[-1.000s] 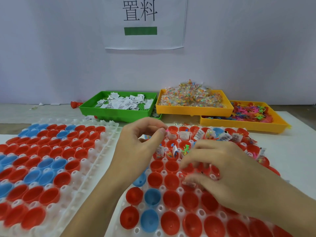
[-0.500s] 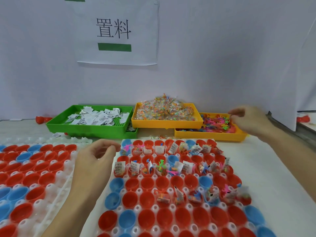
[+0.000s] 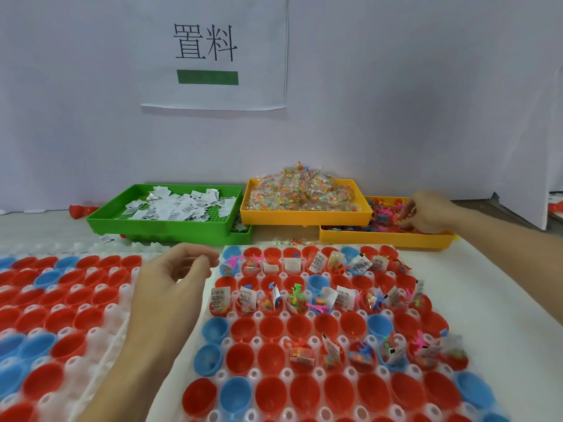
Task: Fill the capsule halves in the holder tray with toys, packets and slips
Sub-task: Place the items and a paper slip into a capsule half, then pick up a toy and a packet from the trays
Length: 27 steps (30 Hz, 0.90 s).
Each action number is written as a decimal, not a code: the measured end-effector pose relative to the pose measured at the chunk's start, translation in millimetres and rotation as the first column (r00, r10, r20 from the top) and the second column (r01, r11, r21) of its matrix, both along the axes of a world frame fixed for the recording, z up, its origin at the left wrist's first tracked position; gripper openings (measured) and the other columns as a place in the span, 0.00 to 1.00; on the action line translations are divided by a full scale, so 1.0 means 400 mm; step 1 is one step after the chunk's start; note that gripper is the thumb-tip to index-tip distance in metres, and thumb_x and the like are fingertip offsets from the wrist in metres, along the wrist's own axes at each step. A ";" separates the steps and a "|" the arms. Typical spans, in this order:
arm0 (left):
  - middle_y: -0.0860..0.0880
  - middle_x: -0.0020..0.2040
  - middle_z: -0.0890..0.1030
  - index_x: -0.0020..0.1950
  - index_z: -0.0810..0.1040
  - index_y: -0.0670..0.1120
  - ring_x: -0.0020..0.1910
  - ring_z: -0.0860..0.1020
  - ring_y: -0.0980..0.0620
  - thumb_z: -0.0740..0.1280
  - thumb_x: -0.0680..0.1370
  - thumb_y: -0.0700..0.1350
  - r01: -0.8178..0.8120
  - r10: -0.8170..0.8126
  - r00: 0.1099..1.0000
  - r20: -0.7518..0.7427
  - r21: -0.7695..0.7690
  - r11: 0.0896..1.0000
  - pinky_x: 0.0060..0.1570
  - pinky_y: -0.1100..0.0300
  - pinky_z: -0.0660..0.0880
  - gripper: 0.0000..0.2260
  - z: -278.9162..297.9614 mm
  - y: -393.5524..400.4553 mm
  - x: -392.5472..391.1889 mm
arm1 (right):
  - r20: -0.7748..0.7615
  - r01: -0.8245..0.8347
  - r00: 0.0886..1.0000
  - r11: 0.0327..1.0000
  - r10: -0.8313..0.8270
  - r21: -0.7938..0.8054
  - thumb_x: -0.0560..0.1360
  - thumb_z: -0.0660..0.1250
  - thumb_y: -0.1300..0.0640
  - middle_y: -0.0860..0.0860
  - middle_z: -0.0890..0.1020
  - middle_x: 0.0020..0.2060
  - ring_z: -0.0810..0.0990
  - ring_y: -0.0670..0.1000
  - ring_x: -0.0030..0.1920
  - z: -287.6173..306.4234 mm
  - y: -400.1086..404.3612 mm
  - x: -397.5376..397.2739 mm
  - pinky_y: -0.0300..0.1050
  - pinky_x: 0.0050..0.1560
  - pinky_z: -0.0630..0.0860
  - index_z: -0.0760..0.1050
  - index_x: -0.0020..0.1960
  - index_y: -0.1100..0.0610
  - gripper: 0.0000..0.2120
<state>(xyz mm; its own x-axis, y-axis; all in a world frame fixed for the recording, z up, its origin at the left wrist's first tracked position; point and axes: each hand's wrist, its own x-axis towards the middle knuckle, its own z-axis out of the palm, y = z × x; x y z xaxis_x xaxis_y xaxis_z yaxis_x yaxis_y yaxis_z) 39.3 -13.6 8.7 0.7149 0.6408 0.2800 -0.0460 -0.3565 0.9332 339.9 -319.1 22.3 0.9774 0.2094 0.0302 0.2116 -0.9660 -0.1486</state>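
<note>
Right hand (image 3: 426, 214) has dropped into the toy bin (image 3: 384, 237), fingers curled among toys; hold unclear. Left hand (image 3: 173, 275) stays loose, empty, beside holder tray (image 3: 259, 315).

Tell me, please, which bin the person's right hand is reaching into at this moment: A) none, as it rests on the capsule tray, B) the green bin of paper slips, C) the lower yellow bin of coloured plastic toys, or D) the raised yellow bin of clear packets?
C: the right hand has its fingers down among the coloured plastic toys in the lower yellow bin, far right, away from the green bin and the packet bin.
</note>
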 end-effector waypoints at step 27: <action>0.56 0.40 0.84 0.40 0.83 0.52 0.37 0.79 0.60 0.65 0.78 0.38 0.078 -0.080 0.995 0.051 0.037 0.996 0.32 0.70 0.72 0.13 0.018 -0.025 -0.010 | 0.293 -0.178 0.956 0.803 0.005 0.569 0.81 0.63 0.61 0.52 0.84 0.36 0.80 0.48 0.33 0.005 0.042 -0.179 0.41 0.34 0.73 0.83 0.53 0.60 0.09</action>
<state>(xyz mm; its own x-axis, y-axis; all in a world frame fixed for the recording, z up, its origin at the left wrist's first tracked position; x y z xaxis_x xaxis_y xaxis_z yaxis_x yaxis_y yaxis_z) 35.4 -23.6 15.9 0.7468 0.5717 0.3398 -0.1240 -0.3823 0.9157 268.4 -302.1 24.2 0.8901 0.1551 0.4285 0.4092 -0.6858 -0.6018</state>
